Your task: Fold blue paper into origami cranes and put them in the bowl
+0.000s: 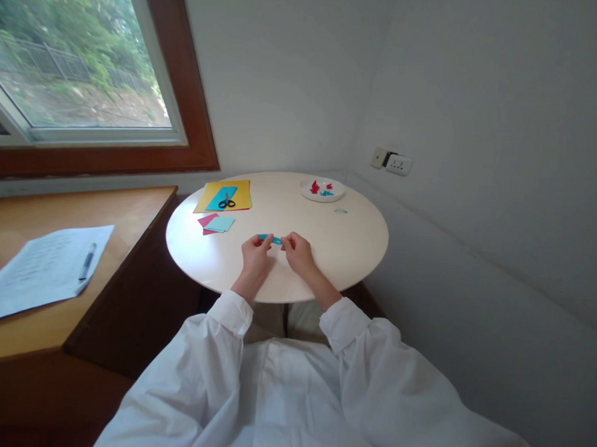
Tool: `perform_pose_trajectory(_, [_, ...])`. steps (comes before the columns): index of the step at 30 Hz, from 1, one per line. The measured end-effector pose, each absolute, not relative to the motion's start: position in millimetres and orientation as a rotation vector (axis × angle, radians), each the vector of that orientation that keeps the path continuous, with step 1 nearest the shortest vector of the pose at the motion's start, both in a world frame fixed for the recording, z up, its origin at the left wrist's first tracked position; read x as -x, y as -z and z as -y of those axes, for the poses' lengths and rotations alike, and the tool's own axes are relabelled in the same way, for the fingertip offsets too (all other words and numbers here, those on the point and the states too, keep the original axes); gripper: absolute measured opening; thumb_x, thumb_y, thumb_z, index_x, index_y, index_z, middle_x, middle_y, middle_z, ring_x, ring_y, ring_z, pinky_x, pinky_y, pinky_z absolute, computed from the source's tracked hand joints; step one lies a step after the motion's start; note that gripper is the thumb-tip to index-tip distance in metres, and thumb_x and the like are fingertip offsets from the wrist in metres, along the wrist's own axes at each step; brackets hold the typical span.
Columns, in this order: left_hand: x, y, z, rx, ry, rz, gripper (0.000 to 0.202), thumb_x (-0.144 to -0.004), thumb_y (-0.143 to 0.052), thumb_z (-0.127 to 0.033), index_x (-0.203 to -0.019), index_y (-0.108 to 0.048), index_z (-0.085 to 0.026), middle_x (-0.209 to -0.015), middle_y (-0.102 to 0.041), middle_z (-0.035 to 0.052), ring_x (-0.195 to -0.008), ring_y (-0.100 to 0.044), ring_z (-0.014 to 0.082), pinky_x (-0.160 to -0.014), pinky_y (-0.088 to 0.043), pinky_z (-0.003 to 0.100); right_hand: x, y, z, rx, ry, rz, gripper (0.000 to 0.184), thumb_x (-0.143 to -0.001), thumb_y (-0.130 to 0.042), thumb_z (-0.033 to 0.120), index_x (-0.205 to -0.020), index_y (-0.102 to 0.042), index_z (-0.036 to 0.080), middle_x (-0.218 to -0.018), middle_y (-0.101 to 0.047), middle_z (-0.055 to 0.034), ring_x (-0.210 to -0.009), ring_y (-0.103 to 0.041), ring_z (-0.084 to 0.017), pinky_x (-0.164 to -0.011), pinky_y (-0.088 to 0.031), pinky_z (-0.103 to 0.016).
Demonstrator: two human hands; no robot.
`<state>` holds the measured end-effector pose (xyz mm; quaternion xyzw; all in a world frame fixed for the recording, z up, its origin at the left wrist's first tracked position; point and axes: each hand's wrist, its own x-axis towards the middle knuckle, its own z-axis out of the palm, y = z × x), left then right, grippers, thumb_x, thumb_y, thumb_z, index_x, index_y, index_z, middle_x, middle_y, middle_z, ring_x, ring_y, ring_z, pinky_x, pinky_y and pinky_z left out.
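Note:
A small strip of blue paper (pixel 276 240) is stretched between my two hands above the near part of the round white table (pixel 296 277). My left hand (pixel 255 253) pinches its left end between thumb and fingers. At the right end, the thumb and fingers of my right hand (pixel 298 251) are closed on it. The fingers hide part of the strip, so its full shape does not show. Left of my hands lie pink and pale blue paper squares (pixel 220 224), overlapping. Black-handled scissors (pixel 226 202) rest on a blue sheet (pixel 214 200) behind them.
Yellow paper (pixel 207 195) lies under the blue sheet. A white plate (pixel 307 194) at the back right holds small red and blue paper pieces; a small pale scrap (pixel 340 211) lies near it. On the wooden desk (pixel 129 208) are a written sheet (pixel 41 263) and a pen (pixel 87 262).

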<state>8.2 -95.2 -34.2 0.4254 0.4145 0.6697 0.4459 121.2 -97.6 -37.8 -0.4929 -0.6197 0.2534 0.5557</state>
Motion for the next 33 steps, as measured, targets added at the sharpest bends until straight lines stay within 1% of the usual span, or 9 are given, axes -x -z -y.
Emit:
perform_pose_trajectory(8, [-6.1,34.0,93.5,-0.997,-1.674,-1.029,0.03,-0.056,-0.076,-0.04,-0.057,-0.058,-0.015,-0.056,-0.057,-0.0007,-0.057,-0.051,0.0114,-0.061,-0.04,0.027,-124.4,41.2,92.9,1.194,-0.574,1.394,0.026,-0.081,-0.048,0.038,-0.061,-0.048,0.021,-0.06,-0.06,0.0006,-0.057,-0.053,-0.013,-0.059,-0.04,-0.026])
perform_pose_trajectory(15, [-5.0,34.1,92.9,-0.96,-1.676,-1.021,0.032,-0.056,-0.077,-0.04,-0.057,-0.058,-0.015,-0.056,-0.056,-0.0017,-0.058,-0.051,0.0108,-0.062,-0.041,0.027,-123.1,44.6,87.7,1.137,-0.631,1.362,0.026,-0.081,-0.046,0.038,-0.064,-0.053,0.02,-0.063,-0.063,-0.0019,-0.063,-0.06,-0.015,-0.064,-0.046,-0.027])
perform_pose_trajectory(20, [-5.5,32.4,95.4,-0.98,-1.652,-1.01,0.031,-0.055,-0.077,-0.04,-0.058,-0.059,-0.015,-0.056,-0.056,-0.0013,-0.059,-0.052,0.0113,-0.063,-0.042,0.027,-121.0,45.2,88.8,1.088,-0.661,1.393,0.022,-0.077,-0.054,0.039,-0.066,-0.057,0.019,-0.067,-0.066,-0.0019,-0.067,-0.062,-0.015,-0.07,-0.048,-0.029])
perform_pose_trajectory(27, [-6.1,31.7,96.8,-1.004,-1.631,-1.011,0.03,-0.056,-0.076,-0.039,-0.057,-0.059,-0.015,-0.057,-0.056,-0.0007,-0.059,-0.052,0.0115,-0.064,-0.042,0.027,-120.9,45.3,89.2,1.078,-0.672,1.414,0.019,-0.075,-0.055,0.035,-0.064,-0.056,0.02,-0.067,-0.066,-0.0017,-0.067,-0.062,-0.016,-0.069,-0.049,-0.03])
perform_pose_trajectory(33, [-5.9,32.1,95.3,-0.977,-1.646,-1.026,0.033,-0.054,-0.077,-0.042,-0.057,-0.057,-0.015,-0.056,-0.056,-0.0007,-0.058,-0.051,0.0111,-0.063,-0.042,0.027,-121.9,46.4,88.5,1.1,-0.658,1.397,0.022,-0.078,-0.05,0.033,-0.061,-0.056,0.02,-0.063,-0.065,-0.0019,-0.064,-0.061,-0.015,-0.068,-0.049,-0.029])
